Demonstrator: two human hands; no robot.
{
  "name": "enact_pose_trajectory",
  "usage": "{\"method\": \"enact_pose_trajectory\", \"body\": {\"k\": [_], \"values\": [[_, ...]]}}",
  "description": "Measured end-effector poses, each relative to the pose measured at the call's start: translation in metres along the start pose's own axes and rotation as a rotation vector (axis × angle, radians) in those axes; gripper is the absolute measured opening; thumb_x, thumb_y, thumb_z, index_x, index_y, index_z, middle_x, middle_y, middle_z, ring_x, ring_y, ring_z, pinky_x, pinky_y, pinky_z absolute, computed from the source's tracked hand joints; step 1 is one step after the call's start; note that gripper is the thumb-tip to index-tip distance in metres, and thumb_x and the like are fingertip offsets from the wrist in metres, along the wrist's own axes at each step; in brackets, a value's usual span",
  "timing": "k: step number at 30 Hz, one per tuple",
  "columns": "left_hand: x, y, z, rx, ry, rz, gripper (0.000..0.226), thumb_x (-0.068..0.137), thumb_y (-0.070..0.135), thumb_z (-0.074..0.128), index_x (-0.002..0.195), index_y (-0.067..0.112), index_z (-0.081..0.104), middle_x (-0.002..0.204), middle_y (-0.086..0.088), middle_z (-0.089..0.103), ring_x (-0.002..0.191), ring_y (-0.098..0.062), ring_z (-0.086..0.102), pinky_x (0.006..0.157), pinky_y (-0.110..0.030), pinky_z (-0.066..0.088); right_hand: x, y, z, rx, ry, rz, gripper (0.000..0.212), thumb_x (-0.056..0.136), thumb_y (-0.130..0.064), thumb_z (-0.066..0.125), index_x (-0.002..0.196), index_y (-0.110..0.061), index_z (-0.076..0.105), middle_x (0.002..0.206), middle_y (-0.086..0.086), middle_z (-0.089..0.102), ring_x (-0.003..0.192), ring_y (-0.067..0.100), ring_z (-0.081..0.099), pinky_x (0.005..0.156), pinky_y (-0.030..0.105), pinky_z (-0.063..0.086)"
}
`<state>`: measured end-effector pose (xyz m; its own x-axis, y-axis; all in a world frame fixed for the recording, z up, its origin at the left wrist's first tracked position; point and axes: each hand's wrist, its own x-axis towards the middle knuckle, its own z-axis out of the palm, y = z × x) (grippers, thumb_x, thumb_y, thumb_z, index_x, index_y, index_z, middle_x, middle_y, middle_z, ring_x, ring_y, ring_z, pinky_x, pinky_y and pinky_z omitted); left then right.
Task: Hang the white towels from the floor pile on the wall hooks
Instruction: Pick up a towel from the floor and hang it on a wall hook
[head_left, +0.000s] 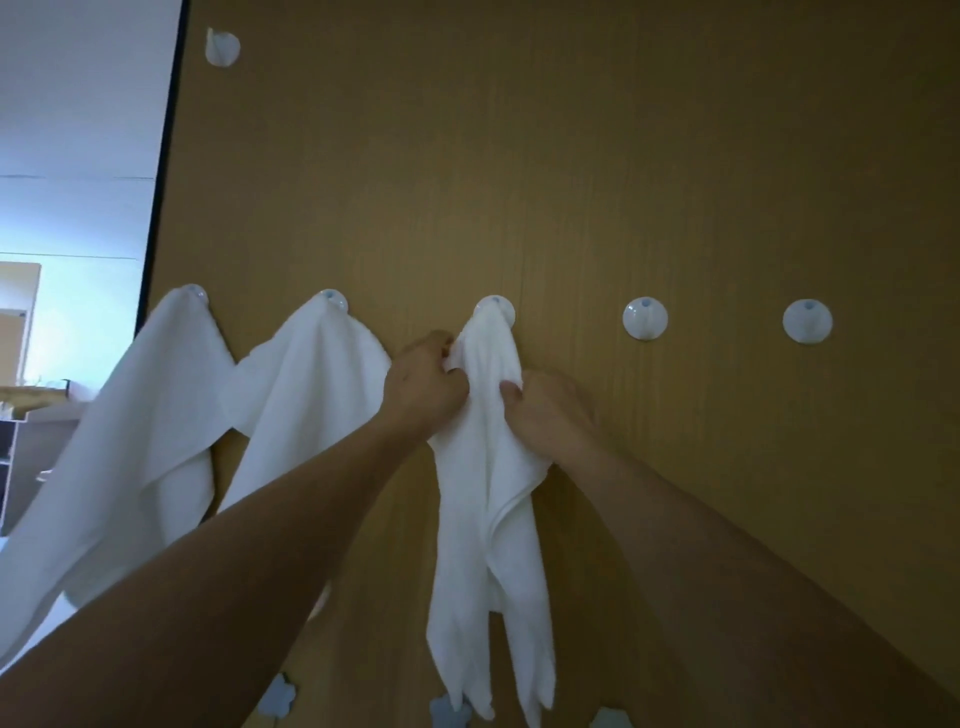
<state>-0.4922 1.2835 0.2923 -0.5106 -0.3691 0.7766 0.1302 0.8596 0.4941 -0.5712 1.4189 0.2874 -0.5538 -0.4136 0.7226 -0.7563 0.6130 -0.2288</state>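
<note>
A white towel (491, 519) hangs bunched from the third white round hook (496, 306) on the wooden wall panel (571, 156). My left hand (423, 384) pinches its left edge just below the hook. My right hand (550, 410) grips its right side a little lower. Two more white towels hang spread from the first hook (195, 293) and the second hook (332, 299): one at the far left (130, 441), one beside it (306, 395). The floor pile is out of view.
Two bare white hooks (645, 318) (807, 321) sit to the right in the same row. Another bare hook (222, 48) is high at the upper left. Pale flower-shaped hooks (278, 693) show along the bottom edge. The panel's dark left edge (161, 182) borders a bright room.
</note>
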Motion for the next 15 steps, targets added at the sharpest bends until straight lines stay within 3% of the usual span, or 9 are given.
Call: {"method": "enact_pose_trajectory", "body": {"k": [4, 10, 15], "values": [[-0.023, -0.004, -0.010, 0.146, -0.025, 0.003, 0.053, 0.092, 0.022, 0.050, 0.144, 0.017, 0.043, 0.144, -0.006, 0.051, 0.131, -0.026, 0.048, 0.106, -0.039, 0.041, -0.022, 0.003, 0.000, 0.064, -0.050, 0.084, 0.037, 0.101, -0.048, 0.041, 0.099, -0.015, 0.058, 0.087, -0.001, 0.061, 0.074, 0.014, 0.057, 0.063, 0.031, 0.044], [-0.052, 0.000, -0.027, 0.194, -0.049, 0.067, 0.052, 0.092, 0.024, 0.052, 0.143, 0.019, 0.046, 0.145, -0.006, 0.049, 0.131, -0.026, 0.046, 0.105, -0.042, 0.044, -0.055, -0.007, -0.020, 0.081, -0.044, 0.159, 0.038, 0.096, -0.052, 0.045, 0.105, -0.017, 0.059, 0.093, -0.003, 0.063, 0.082, 0.016, 0.061, 0.067, 0.032, 0.047], [-0.077, 0.008, -0.041, 0.159, -0.084, 0.170, 0.051, 0.090, 0.022, 0.055, 0.140, 0.016, 0.050, 0.141, -0.009, 0.052, 0.128, -0.029, 0.047, 0.100, -0.042, 0.046, -0.105, -0.025, -0.047, -0.020, -0.041, 0.196, 0.036, 0.097, -0.046, 0.048, 0.108, -0.014, 0.061, 0.101, 0.002, 0.066, 0.092, 0.024, 0.063, 0.082, 0.038, 0.053]]}}
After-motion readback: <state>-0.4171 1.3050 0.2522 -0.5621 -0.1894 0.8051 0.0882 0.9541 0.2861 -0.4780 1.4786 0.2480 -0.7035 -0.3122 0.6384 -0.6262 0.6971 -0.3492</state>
